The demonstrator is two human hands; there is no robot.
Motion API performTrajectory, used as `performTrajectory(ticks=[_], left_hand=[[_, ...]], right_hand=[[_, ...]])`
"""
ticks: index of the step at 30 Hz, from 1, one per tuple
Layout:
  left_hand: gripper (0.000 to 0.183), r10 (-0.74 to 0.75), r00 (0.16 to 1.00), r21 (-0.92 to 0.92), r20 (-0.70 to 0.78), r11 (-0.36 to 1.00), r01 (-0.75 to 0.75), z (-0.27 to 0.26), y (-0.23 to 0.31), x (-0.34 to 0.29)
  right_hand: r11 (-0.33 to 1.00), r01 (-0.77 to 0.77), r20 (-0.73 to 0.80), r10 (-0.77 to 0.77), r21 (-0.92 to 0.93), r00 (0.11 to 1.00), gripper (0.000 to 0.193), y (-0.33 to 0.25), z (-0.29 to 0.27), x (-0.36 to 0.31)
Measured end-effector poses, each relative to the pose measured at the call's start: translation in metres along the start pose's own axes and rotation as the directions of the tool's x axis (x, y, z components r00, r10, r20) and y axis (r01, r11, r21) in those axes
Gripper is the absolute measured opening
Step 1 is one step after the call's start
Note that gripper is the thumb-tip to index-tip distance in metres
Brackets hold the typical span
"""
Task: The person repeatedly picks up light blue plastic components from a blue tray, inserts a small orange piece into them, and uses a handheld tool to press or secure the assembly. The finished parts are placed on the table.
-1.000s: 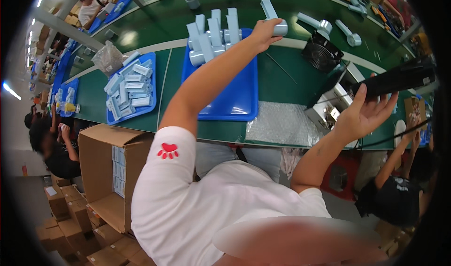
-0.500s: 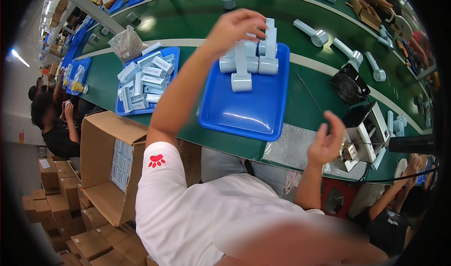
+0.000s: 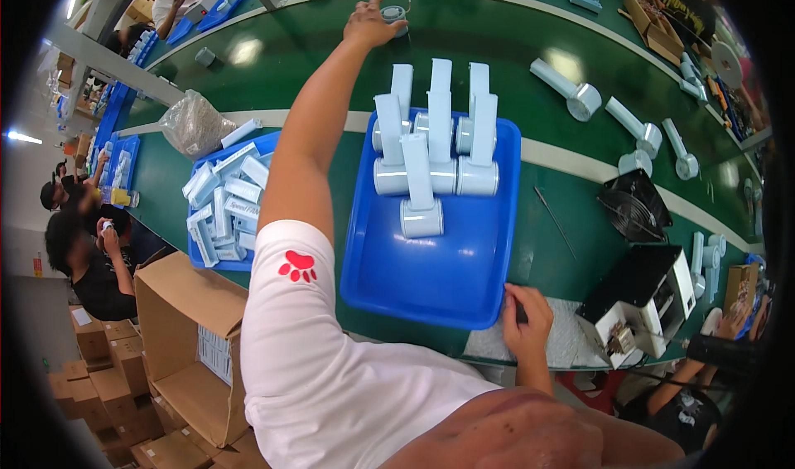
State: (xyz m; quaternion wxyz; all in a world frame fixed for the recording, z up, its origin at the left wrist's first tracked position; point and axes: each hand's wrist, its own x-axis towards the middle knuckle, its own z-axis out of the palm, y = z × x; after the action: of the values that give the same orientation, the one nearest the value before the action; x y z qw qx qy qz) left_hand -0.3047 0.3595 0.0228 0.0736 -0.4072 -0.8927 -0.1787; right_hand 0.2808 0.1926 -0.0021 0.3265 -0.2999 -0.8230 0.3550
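Note:
My left hand [image 3: 373, 25] stretches far out over the green belt, fingers spread and thumb apart. It is at a round grey-blue cylindrical part [image 3: 396, 17], which lies between thumb and fingers; I cannot tell whether it is gripped. My right hand [image 3: 528, 324] is loosely curved, with a gap between thumb and forefinger. It holds nothing and its fingertips are at the right rim of the blue tray [image 3: 431, 299]. Inside that tray stand several light-blue parts [image 3: 422, 218], each with a long flat handle above a round drum-shaped head.
Another blue tray, full of light-blue boxes [image 3: 243, 189], lies left beside a plastic bag [image 3: 192, 125]. Right are a thin rod [image 3: 555, 223], a black fan [image 3: 634, 205] and a black-and-white machine [image 3: 638, 303]. More handled parts [image 3: 582, 100] lie on the belt. An open carton [image 3: 195, 291] stands lower left.
My left hand has left the handled parts in the tray and reached outward to the round part on the belt. My right hand has come down and leftward to the tray's rim.

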Motion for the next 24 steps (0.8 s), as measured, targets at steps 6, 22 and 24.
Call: performTrajectory(ticks=[6, 22, 24], left_hand=[[0.080, 0.035, 0.991, -0.086, 0.129, 0.996, -0.024, 0.013, 0.000, 0.025], [0.049, -0.536, 0.838, -0.848, -0.106, -0.392, -0.358, -0.154, -0.039, -0.365], [0.038, -0.538, 0.843, -0.839, -0.021, -0.448, -0.307, -0.145, -0.044, -0.434]], right_hand=[[0.999, -0.042, -0.030, 0.043, 0.021, 0.999, 0.022, 0.001, 0.006, -0.005], [0.929, 0.345, -0.064, -0.339, 0.134, 0.939, 0.020, -0.064, 0.032, 0.023], [0.873, 0.462, 0.081, -0.478, 0.159, 0.875, 0.022, -0.105, 0.054, 0.046]])
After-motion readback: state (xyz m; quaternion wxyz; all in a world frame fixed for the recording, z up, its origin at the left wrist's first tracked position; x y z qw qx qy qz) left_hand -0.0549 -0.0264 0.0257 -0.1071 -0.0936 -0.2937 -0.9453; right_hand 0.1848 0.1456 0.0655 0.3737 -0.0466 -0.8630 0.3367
